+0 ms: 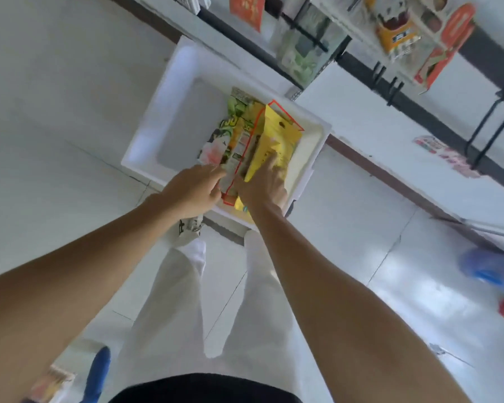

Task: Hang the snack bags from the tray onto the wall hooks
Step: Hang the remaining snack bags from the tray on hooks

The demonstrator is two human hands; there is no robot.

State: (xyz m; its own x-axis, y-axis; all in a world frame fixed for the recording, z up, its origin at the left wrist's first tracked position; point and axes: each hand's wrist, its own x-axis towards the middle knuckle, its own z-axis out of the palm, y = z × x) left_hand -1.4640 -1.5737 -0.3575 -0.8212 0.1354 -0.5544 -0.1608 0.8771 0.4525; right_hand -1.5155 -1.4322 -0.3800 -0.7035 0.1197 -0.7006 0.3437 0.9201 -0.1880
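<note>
Yellow bag (277, 138) in the right half of the tray (163, 112), tilted up off the pile, hang-hole end far. Held at its near end by the right hand (262, 190), fingers curved over the yellow face, one fingertip stretched further up it. Just left of it and partly beneath, green bags (236, 120) lying flat with their near ends toward the person. On that near edge, the fingertips of the left hand (189, 190), fingers loosely bent; pinching or only touching, cannot tell. Hands close together, almost side by side.

Tray white and thick-walled, set on the floor (56, 141) of pale tiles, far right corner near the foot of the wall. Along the wall, far and right, black hooks (306, 30), several carrying hung bags (246, 10) in orange, green and yellow, all blurred. Near, below both forearms, white trousers (181, 301). At the right edge, blurred blue and red shapes, too smeared to name; another blue one at near left.
</note>
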